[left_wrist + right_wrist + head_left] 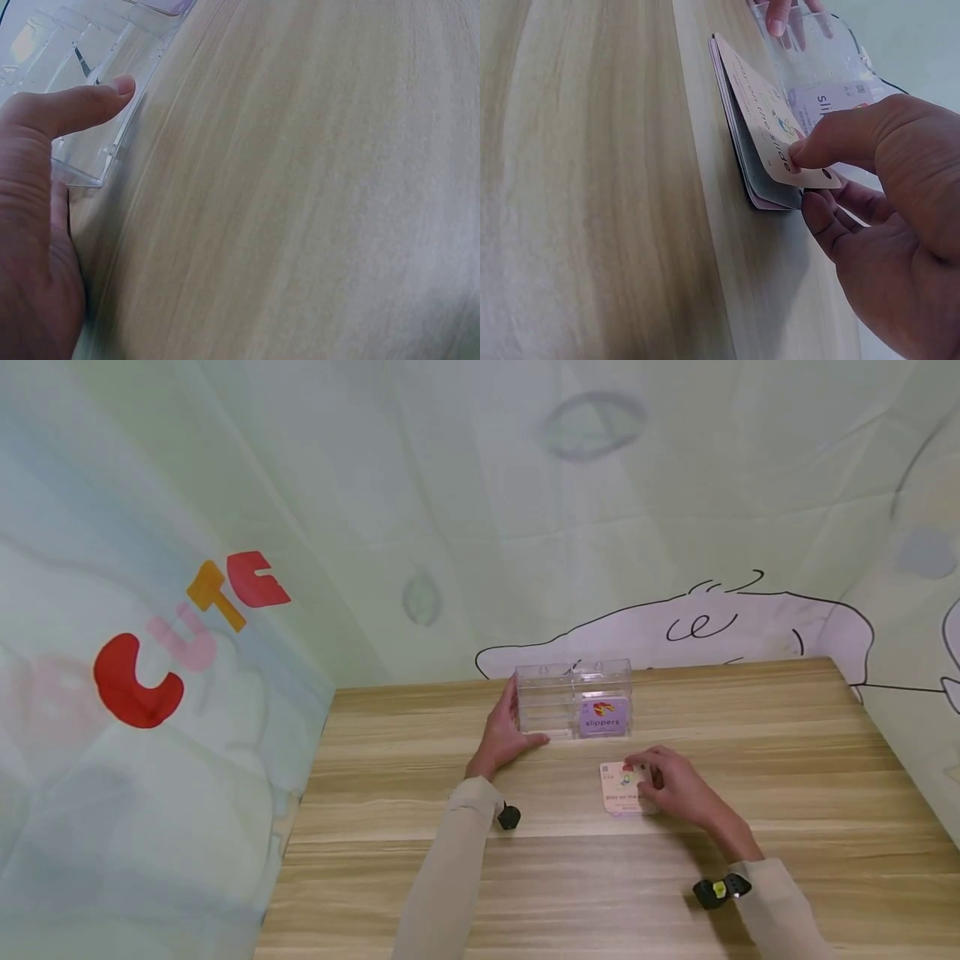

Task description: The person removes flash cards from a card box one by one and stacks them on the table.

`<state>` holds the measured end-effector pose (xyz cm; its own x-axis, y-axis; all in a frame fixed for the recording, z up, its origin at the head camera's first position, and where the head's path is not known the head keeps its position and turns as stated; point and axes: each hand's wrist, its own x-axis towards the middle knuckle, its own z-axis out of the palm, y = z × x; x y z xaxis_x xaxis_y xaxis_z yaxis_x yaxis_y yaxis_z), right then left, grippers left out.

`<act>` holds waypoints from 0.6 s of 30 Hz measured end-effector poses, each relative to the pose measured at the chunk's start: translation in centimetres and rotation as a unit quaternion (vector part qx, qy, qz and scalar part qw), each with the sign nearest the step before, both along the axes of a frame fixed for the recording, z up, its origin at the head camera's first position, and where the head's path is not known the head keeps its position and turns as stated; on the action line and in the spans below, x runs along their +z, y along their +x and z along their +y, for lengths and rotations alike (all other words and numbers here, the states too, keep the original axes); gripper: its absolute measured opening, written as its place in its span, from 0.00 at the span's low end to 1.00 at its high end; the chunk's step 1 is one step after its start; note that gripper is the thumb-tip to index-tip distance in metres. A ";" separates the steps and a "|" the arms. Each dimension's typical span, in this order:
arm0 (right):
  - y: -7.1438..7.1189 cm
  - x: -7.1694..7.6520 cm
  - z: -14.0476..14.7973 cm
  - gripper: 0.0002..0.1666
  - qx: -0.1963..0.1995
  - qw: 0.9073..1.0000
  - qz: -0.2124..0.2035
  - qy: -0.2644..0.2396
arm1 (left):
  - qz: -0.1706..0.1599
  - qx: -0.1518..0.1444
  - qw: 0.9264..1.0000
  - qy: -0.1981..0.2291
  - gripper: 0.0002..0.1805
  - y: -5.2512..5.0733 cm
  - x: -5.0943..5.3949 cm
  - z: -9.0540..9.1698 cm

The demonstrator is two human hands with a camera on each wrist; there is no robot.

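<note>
A clear plastic card holder (543, 703) with stepped slots stands near the table's back edge. My left hand (504, 739) grips its left end, thumb (97, 101) along the front. A purple card (603, 718) marked "slippers" sits in the holder's right section. In front of the holder lies a small stack of cards (739, 150). My right hand (678, 785) pinches the top pale pink card (754, 120), a "play on the slide" card, by its right edge between thumb and fingers. That card is tilted up at this edge, with a gap above the cards beneath.
The wood-grain table (547, 885) extends around both hands. A printed curtain (450, 527) hangs directly behind its back edge and along the left side. Black wrist devices (722, 890) are worn on both arms.
</note>
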<state>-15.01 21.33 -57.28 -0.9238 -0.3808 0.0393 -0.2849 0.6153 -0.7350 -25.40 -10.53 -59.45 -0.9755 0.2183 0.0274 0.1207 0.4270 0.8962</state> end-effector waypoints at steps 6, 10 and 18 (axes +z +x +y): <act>0.1 0.1 0.2 0.24 -0.003 1.000 0.001 0.013 | 0.002 0.000 1.000 0.000 0.75 -0.1 0.0 0.1; 0.2 0.0 0.3 0.24 -0.004 1.000 0.005 0.021 | 0.004 0.000 1.000 0.003 0.75 -0.1 -0.1 0.0; 0.1 -0.2 0.2 0.23 -0.008 0.998 0.030 0.051 | 0.006 0.000 1.000 0.005 0.76 -0.1 -0.3 0.0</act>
<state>-14.95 21.55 -57.49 -0.9271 -0.3705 0.0566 -0.3159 0.6913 -0.6499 -25.53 -10.54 -59.76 -0.9750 0.2185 0.0406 0.1309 0.4171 0.8994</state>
